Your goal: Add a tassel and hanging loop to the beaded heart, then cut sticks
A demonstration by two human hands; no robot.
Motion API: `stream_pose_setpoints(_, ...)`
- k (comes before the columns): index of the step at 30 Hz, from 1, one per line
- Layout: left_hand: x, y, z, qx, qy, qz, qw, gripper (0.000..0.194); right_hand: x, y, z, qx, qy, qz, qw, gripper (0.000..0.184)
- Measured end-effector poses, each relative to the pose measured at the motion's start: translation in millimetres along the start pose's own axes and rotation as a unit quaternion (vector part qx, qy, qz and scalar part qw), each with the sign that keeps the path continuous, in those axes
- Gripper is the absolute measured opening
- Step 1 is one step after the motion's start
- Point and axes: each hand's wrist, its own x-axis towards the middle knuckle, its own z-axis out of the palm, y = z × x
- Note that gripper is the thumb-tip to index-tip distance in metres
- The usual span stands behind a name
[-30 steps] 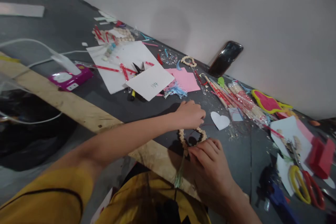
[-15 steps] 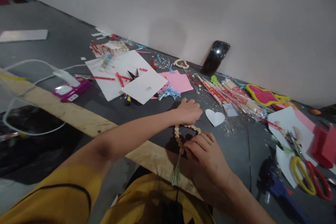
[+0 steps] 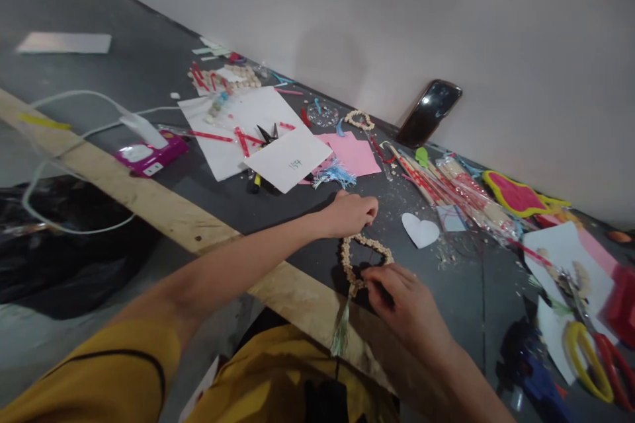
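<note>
A loop of small pale wooden beads point(image 3: 346, 260), bent into a heart-like shape, lies near the table's front edge. From its lower tip a pale green tassel point(image 3: 341, 330) hangs over the wooden edge strip. My left hand point(image 3: 350, 213) is just above the top of the loop, its fingers curled in a closed pinch; whatever it holds is too small to make out. My right hand point(image 3: 409, 301) covers the loop's lower right side. Its thumb and forefinger are pressed together inside the loop, near the lower beads, and what is between them is hidden.
Right of my hands lies a white paper heart point(image 3: 421, 230). Scissors point(image 3: 588, 363) and a blue glue gun point(image 3: 533, 367) are at far right. Papers point(image 3: 288, 162), a blue tassel point(image 3: 335, 174) and bagged sticks point(image 3: 461, 192) lie behind. A phone point(image 3: 430, 112) leans on the wall.
My left hand has drawn left, away from the paper heart. My right fingers have gathered into a pinch inside the bead loop, which stays in place. The whole view has shifted slightly.
</note>
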Motion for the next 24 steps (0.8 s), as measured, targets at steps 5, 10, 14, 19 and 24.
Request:
stream_pose_setpoints(5, -1, -3, 0.2, -0.030, 0.040, -0.003, 0.999, 0.028, 5, -9, 1, -0.042, 0.038, -0.012, 0.998, 0.014)
stream_pose_setpoints(10, -1, -7, 0.0, 0.014, 0.076, -0.002, 0.997, 0.030, 9, -12, 4, -0.037, 0.033, -0.016, 0.999, 0.015)
stream_pose_setpoints(14, -6, -6, -8.8, 0.037, 0.033, 0.037, 0.998, 0.027, 9, -7, 6, -0.026, 0.028, -0.017, 0.999, 0.015)
stream_pose_setpoints(19, -15, -3, -21.7, 0.086, -0.023, 0.076, 0.993, 0.029, 7, -6, 6, -0.035, 0.024, -0.016, 0.999, 0.014)
stream_pose_setpoints(24, -21, 1, -23.4, 0.094, -0.054, 0.088, 0.990, 0.019, 8, -7, 9, -0.031, 0.038, -0.007, 0.999, 0.015)
